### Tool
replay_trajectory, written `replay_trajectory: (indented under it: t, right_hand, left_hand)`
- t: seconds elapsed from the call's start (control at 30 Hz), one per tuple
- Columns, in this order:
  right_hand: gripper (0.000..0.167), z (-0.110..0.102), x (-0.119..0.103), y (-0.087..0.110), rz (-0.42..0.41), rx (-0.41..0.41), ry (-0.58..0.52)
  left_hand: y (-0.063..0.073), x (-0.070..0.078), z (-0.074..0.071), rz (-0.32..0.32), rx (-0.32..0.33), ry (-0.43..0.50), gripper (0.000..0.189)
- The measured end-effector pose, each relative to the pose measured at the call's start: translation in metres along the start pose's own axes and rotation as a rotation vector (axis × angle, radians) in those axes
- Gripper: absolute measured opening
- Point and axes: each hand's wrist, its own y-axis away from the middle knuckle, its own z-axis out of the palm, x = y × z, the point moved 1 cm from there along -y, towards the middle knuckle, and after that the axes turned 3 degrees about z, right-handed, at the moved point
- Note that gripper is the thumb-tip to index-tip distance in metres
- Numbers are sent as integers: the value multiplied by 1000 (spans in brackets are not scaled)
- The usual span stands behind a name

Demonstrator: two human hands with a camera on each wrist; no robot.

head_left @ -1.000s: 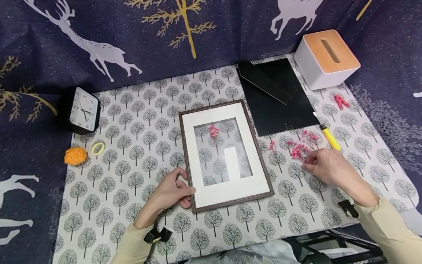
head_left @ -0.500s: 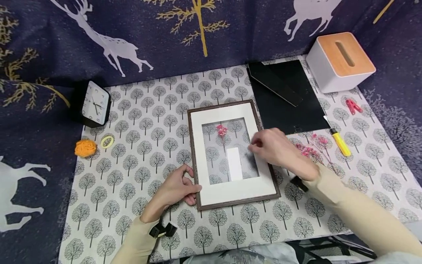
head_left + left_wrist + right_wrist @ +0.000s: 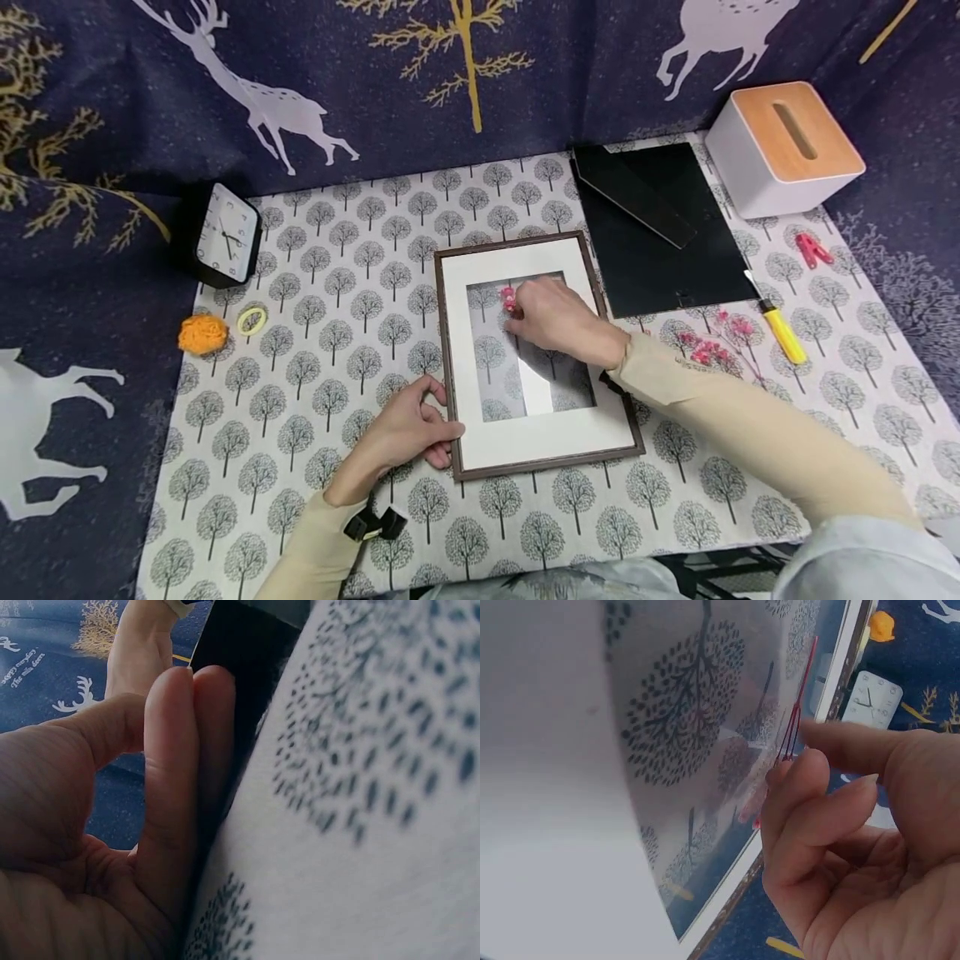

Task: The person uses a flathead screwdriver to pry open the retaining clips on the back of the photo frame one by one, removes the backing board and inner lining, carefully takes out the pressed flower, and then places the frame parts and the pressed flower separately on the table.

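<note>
My left hand (image 3: pixel 412 425) grips the lower left edge of a brown picture frame (image 3: pixel 547 466), with the thumb over the rim and fingers along its side. The frame lies flat, with a white mat (image 3: pixel 547 437) round a clear window. Over that window, my right hand (image 3: pixel 558 315) pinches a sprig by its thin red stem (image 3: pixel 804 686). A pink flower head (image 3: pixel 508 298) shows just left of the right fingertips in the head view. Part of the window and a white strip (image 3: pixel 536 392) are hidden by this hand. The left wrist view shows mainly fingers and cloth.
More pink dried flowers (image 3: pixel 708 352) lie right of the frame, beside a yellow-handled tool (image 3: pixel 783 335). Behind are a black backing board (image 3: pixel 652 271), a tissue box (image 3: pixel 783 146) and a red clip (image 3: pixel 813 249). Left stand a clock (image 3: pixel 227 236), orange yarn (image 3: pixel 202 334) and a yellow ring (image 3: pixel 252 322).
My right hand has moved left from the flowers on the table to above the frame's window. The left hand stays on the frame's edge. The head view has shifted slightly.
</note>
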Motion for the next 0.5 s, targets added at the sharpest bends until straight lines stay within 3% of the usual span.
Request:
replay_trajectory:
  t: [0.2,0.33,0.5]
  right_hand:
    - [44,4,6,-5,6,24,5]
    - [47,-5,-1,6,32,5,-39]
    - [43,-13,6,25,14,66,-95]
  left_hand:
    - [-1,0,1,2,-4,5,42]
    - [-1,-1,0,7,-2,14,43]
    - [0,-2,0,19,4,11,45]
